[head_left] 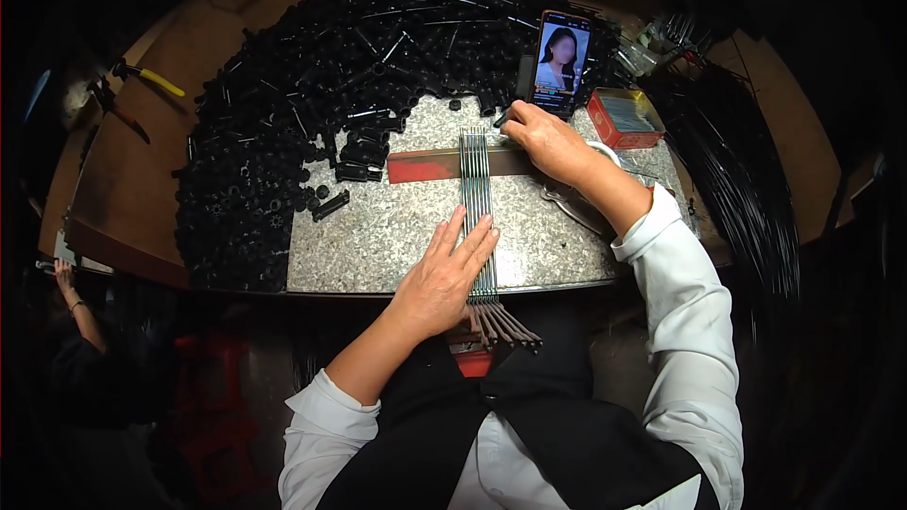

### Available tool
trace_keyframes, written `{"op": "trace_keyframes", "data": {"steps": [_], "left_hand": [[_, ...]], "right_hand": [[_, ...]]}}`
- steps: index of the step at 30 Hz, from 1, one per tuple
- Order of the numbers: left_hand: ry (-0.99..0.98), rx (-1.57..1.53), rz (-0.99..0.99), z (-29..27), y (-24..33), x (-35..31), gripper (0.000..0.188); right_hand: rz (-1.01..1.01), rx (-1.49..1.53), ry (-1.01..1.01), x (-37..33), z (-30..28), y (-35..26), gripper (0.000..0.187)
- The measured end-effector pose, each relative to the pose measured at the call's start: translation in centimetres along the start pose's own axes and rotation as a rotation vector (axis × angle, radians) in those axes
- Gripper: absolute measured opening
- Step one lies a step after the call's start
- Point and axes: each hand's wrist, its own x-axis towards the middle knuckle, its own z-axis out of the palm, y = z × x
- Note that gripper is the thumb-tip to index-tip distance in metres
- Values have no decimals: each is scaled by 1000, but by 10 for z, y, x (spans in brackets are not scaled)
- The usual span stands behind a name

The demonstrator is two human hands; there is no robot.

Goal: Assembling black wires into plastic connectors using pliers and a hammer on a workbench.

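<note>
A row of thin metal rods (479, 184) lies side by side, pointing away from me, on a speckled stone-like board (354, 246). Their near ends, in brownish sleeves, stick out past the board's edge and fan apart. Beneath their far part runs a flat red and dark bar (420, 167). My left hand (442, 276) rests on the rods with its fingers stretched out. Beside the rods' far ends, my right hand (548, 140) is closed in a pinch; its fingertips are turned away and what they hold is too small to name.
A big heap of black plastic parts (274, 123) curves around the board's left and far sides. Behind my right hand stands a lit phone (560, 61), with a red box (625, 118) beside it. Black rods (737, 170) lie bundled at right; a yellow-handled tool (161, 82) is far left, near another person's hand (63, 272).
</note>
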Motion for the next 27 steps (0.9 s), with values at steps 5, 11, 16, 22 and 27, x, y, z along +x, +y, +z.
{"op": "trace_keyframes", "data": {"steps": [5, 11, 16, 22, 27], "left_hand": [[21, -71, -10, 2, -1, 0, 74], [6, -31, -3, 2, 0, 1, 73], [8, 6, 1, 4, -2, 0, 75], [13, -41, -2, 2, -3, -2, 87], [20, 55, 23, 5, -2, 1, 71]], "right_hand": [[-15, -13, -30, 5, -1, 0, 14], [11, 83, 20, 11, 12, -8, 10], [104, 140, 147, 14, 9, -16, 18], [265, -215, 169, -18, -49, 41, 11], [534, -413, -140, -61, -74, 119, 3]]}}
